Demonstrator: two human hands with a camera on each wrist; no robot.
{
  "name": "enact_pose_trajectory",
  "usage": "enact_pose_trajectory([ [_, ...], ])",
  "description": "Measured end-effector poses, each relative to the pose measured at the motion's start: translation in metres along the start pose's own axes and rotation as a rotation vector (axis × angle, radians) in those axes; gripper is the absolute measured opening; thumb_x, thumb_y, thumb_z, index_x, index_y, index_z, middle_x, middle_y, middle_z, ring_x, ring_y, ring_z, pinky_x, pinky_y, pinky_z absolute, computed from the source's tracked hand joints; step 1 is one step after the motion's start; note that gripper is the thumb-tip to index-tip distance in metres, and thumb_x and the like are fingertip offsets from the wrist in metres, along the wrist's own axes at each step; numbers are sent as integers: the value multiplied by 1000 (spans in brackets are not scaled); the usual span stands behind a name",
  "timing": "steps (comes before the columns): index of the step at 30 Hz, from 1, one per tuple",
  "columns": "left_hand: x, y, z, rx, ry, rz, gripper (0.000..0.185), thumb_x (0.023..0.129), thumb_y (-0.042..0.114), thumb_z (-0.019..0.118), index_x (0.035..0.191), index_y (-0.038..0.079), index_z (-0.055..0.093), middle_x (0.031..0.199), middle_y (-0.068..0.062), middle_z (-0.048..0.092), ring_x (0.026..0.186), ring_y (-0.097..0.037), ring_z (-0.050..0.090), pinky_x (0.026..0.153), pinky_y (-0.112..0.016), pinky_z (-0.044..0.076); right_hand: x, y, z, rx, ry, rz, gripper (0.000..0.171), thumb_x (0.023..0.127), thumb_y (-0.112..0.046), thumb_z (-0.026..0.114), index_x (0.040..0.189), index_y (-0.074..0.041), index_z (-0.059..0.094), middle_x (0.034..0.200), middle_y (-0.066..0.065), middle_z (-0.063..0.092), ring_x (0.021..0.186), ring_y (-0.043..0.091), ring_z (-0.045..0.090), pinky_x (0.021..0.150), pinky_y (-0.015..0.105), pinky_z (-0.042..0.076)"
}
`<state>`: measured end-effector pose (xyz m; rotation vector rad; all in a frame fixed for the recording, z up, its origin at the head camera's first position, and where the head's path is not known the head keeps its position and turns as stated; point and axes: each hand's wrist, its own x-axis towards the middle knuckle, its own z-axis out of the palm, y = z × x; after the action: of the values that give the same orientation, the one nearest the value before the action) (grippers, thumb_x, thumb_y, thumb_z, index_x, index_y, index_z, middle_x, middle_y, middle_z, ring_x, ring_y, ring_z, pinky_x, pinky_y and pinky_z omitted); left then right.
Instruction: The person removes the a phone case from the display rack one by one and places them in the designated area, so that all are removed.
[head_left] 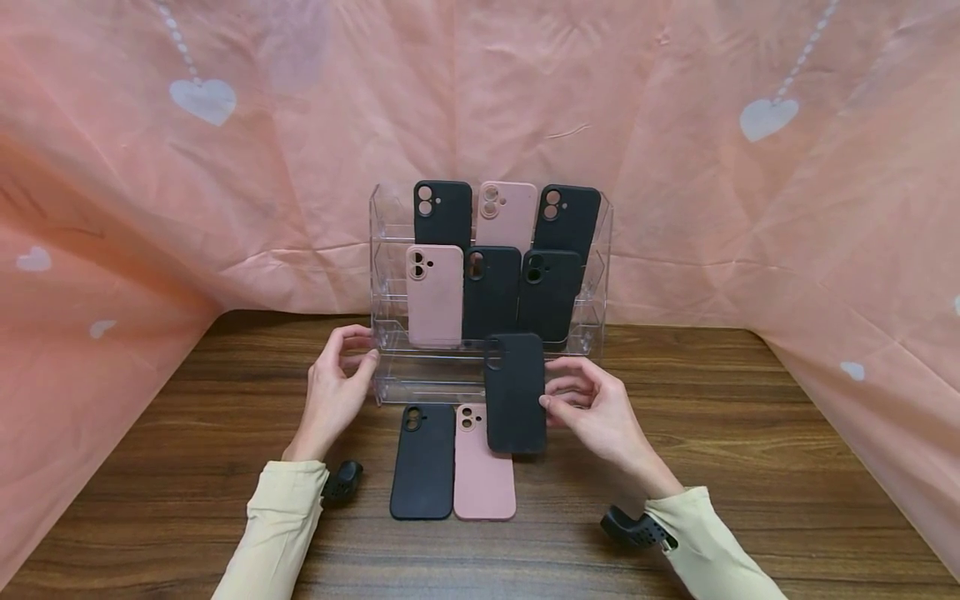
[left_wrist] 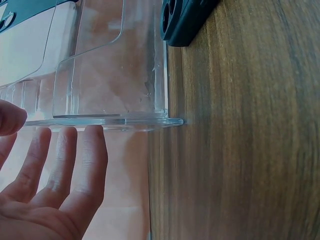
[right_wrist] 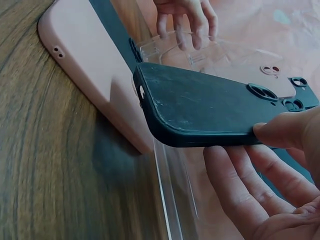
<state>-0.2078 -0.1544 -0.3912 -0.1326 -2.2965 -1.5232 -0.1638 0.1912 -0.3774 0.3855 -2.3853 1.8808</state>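
Observation:
My right hand [head_left: 581, 400] pinches a black phone case [head_left: 515, 393] by its right edge and holds it upright in front of the bottom tier of a clear acrylic display rack [head_left: 382, 333]. In the right wrist view the black case [right_wrist: 210, 112] lies between thumb and fingers [right_wrist: 235, 190]. My left hand [head_left: 341, 383] touches the rack's left side with straight fingers [left_wrist: 85, 155] against the clear wall [left_wrist: 115, 90]. The rack's upper tiers hold black and pink cases. A black case [head_left: 423, 461] and a pink case [head_left: 482, 467] lie flat on the table.
The wooden table [head_left: 750, 467] is enclosed by a pink cloth backdrop [head_left: 225, 167] behind and at both sides. The rack stands at the table's back middle. Bare wood lies left and right of the hands.

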Motion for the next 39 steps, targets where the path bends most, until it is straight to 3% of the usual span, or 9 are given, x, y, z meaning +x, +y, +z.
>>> enact_pose_trajectory([
  [7,0,-1,0,-7,-12,-6,31,99,11,63,129,15,59,122,-12,68,103,-31,74,66,-20,58,-6,5,-8,-8,-20,35,47,87,7,73,130,-3,58,100,21,72,81,11,75,69,48,64],
  [21,0,0,-1,-7,-16,-10,32,99,11,63,130,15,58,122,-12,68,104,-30,74,66,-21,58,-20,13,-25,1,-34,86,47,87,6,74,130,3,55,93,2,73,78,10,74,67,46,64],
  [30,0,0,0,-29,-7,-8,31,97,9,65,127,16,60,121,-12,68,102,-29,74,65,-32,62,-29,19,-33,14,-71,168,49,89,7,71,134,2,53,95,7,73,80,11,74,67,43,65],
  [39,0,0,0,-23,-8,-12,31,98,10,64,128,16,59,121,-11,69,102,-28,74,64,-23,60,-37,23,-39,-3,-83,268,52,90,4,72,137,1,51,96,14,72,80,11,73,66,41,65],
])
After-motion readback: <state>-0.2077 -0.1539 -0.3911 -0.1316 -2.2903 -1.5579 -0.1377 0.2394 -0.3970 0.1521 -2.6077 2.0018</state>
